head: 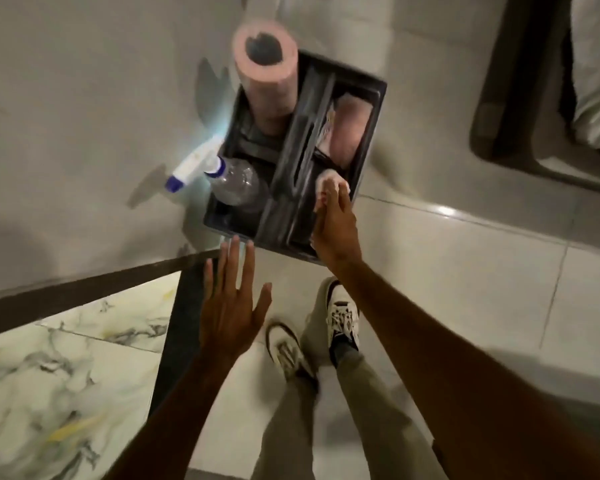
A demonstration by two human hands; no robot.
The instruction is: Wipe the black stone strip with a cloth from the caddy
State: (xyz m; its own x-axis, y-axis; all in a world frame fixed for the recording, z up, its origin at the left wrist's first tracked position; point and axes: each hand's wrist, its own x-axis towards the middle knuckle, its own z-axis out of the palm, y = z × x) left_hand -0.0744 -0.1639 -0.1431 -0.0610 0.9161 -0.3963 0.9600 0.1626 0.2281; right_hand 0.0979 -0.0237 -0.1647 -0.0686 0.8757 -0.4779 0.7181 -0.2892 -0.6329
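The right hand (pixel 333 226) is reaching into the caddy (pixel 368 140), fingertips pinching a soft, light pale cloth (pixel 326 180) at its near corner, left hand (pixel 229 306) hovering spread and empty beside it.

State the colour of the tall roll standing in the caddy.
Pale pink roll with a dark core; head view.

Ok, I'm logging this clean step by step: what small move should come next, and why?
Probably close the right hand on the pale cloth and lift it out of the caddy. Its fingertips are already at the cloth in the caddy's near right compartment, but a firm grip isn't visible. The left hand hovers open and empty over the black stone strip, which has no cloth on it.
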